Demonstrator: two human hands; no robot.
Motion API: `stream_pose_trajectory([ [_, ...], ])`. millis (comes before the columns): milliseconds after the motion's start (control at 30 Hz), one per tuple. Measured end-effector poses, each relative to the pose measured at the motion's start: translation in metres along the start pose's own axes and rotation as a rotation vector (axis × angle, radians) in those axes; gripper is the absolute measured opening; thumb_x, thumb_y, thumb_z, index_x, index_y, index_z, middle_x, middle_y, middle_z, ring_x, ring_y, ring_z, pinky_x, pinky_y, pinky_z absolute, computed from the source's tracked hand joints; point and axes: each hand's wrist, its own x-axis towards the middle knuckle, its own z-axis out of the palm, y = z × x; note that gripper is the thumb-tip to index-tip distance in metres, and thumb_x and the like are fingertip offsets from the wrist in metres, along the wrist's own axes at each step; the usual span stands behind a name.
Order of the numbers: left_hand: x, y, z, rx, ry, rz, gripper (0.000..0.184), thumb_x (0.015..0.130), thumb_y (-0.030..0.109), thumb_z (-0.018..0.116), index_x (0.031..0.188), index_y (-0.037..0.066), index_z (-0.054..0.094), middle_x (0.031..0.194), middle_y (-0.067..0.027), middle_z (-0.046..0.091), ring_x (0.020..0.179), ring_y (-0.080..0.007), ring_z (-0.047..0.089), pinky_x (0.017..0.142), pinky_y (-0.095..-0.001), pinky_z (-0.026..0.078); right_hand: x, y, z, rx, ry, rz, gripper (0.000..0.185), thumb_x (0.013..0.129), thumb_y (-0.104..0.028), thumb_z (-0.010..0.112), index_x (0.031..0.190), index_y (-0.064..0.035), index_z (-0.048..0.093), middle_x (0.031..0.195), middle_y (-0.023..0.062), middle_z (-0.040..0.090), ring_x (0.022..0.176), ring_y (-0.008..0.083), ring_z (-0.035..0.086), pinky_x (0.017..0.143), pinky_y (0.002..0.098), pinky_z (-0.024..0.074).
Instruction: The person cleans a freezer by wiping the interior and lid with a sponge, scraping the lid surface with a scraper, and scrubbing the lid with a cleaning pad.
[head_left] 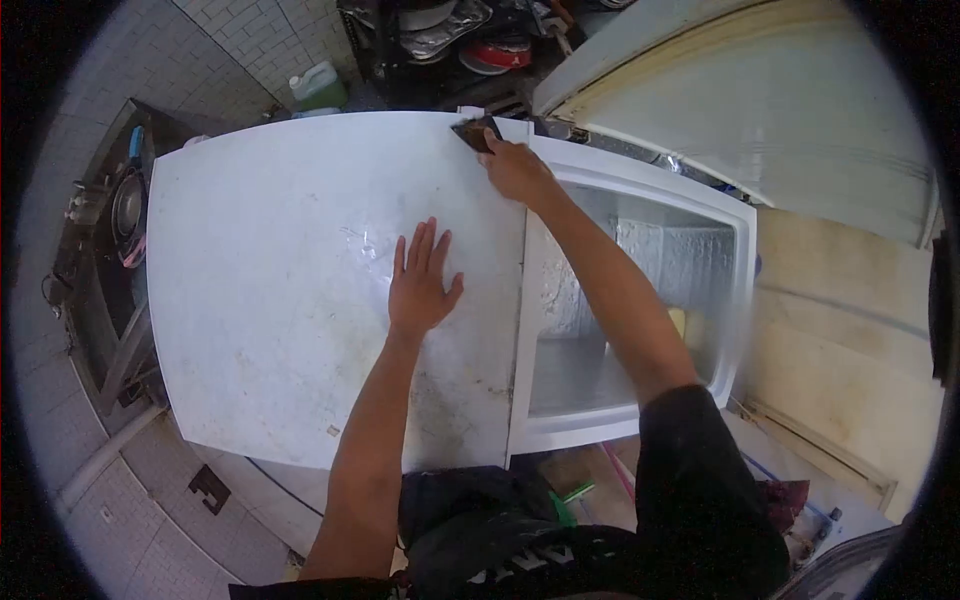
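Observation:
A white chest freezer lid (260, 250) lies before me, with grey smudges and specks on its surface. My left hand (422, 285) rests flat on the lid, fingers spread and nothing in it. Near the lid's far right corner, my right hand (518, 172) grips a dark, flat scouring pad (476, 134) against the surface. To the right of the lid is the freezer's open compartment (580, 385), its inner walls frosted or wet. My right forearm crosses over this opening and hides part of it. A pale yellow item (678, 322) shows inside, partly behind the arm.
At the left stands a sink counter (115, 280) with a blue-handled pan (130, 205). A jug of green liquid (318, 88) stands beyond the lid. Dark shelving with pots and a red item (497, 55) is at the back. A large white panel (780, 110) leans at upper right.

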Motion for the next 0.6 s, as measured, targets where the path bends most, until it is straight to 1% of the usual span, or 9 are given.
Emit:
stream_pose_trajectory([
  [133,0.003,-0.002,0.001,0.015,0.007,0.005,0.059,0.084,0.033,0.055,0.135,0.006,0.041,0.15,-0.0131,0.024,0.139,-0.0246,0.022,0.113,-0.0474,0.014,-0.016,-0.016,-0.003,-0.084,-0.001,-0.042,0.051,0.089,-0.021,0.044,0.132,0.0049,0.039,0.087,0.0254,0.064,0.084,0.0396,0.063,0.077,0.0464,0.0507],
  [200,0.003,-0.007,0.004,0.016,0.032,-0.007,0.061,0.084,0.034,0.055,0.135,0.006,0.041,0.15,-0.0127,0.024,0.139,-0.0245,0.021,0.114,-0.0471,0.014,-0.034,-0.037,-0.004,-0.066,-0.15,0.206,0.053,0.092,-0.031,0.044,0.137,-0.0038,0.036,0.105,0.0275,0.061,0.1,0.0408,0.059,0.088,0.0474,0.0455],
  [267,0.004,-0.003,-0.002,0.033,-0.009,-0.01,0.062,0.083,0.035,0.056,0.136,0.007,0.04,0.15,-0.0119,0.023,0.139,-0.0241,0.021,0.114,-0.0464,0.014,-0.015,-0.026,0.019,0.026,-0.059,0.192,0.053,0.091,-0.029,0.045,0.137,-0.0039,0.037,0.103,0.0297,0.061,0.099,0.0409,0.059,0.087,0.0461,0.0468],
  [367,0.003,-0.001,-0.004,0.017,-0.011,-0.029,0.061,0.083,0.034,0.055,0.136,0.007,0.04,0.15,-0.0111,0.024,0.139,-0.0235,0.021,0.114,-0.0456,0.015,0.043,-0.017,0.011,0.026,0.018,0.144,0.047,0.09,-0.026,0.045,0.131,-0.003,0.045,0.103,0.0304,0.06,0.097,0.0406,0.06,0.085,0.0455,0.0476],
  [433,0.005,-0.004,-0.003,0.006,0.003,-0.028,0.061,0.083,0.034,0.055,0.136,0.008,0.041,0.15,-0.0109,0.024,0.139,-0.0232,0.022,0.114,-0.0453,0.015,0.065,-0.016,0.004,0.089,-0.099,0.13,0.041,0.089,-0.024,0.046,0.124,-0.0024,0.052,0.103,0.0302,0.06,0.097,0.0404,0.06,0.086,0.0458,0.0474],
  [467,0.003,-0.006,0.0,-0.01,0.009,-0.034,0.06,0.083,0.033,0.055,0.135,0.008,0.041,0.15,-0.0108,0.024,0.139,-0.0229,0.022,0.114,-0.045,0.016,0.076,0.001,0.023,0.089,0.025,0.021,0.034,0.088,-0.022,0.045,0.111,-0.0026,0.06,0.105,0.0285,0.06,0.097,0.0388,0.061,0.085,0.0468,0.0472],
  [533,0.005,-0.011,0.004,-0.047,0.036,-0.04,0.059,0.082,0.034,0.055,0.134,0.008,0.043,0.149,-0.0107,0.026,0.138,-0.0223,0.023,0.114,-0.0448,0.016,0.059,-0.012,0.026,0.038,0.094,0.083,0.035,0.085,-0.019,0.045,0.108,0.0025,0.059,0.102,0.0289,0.061,0.094,0.0406,0.06,0.083,0.0484,0.0469],
  [567,0.004,-0.014,0.01,-0.057,0.059,-0.037,0.059,0.082,0.035,0.055,0.133,0.008,0.044,0.148,-0.0107,0.028,0.138,-0.0221,0.024,0.114,-0.0447,0.015,0.059,0.002,0.036,-0.167,-0.073,0.012,0.038,0.086,-0.02,0.043,0.114,0.0034,0.055,0.102,0.0294,0.06,0.095,0.0425,0.059,0.084,0.0487,0.0463],
  [600,0.004,-0.017,0.014,-0.059,0.085,-0.029,0.059,0.081,0.037,0.055,0.132,0.008,0.045,0.148,-0.0108,0.029,0.138,-0.0218,0.024,0.114,-0.0447,0.014,0.046,0.004,0.043,-0.059,-0.03,0.046,0.036,0.087,-0.022,0.043,0.112,0.001,0.056,0.101,0.0288,0.061,0.095,0.0431,0.059,0.084,0.049,0.0457],
])
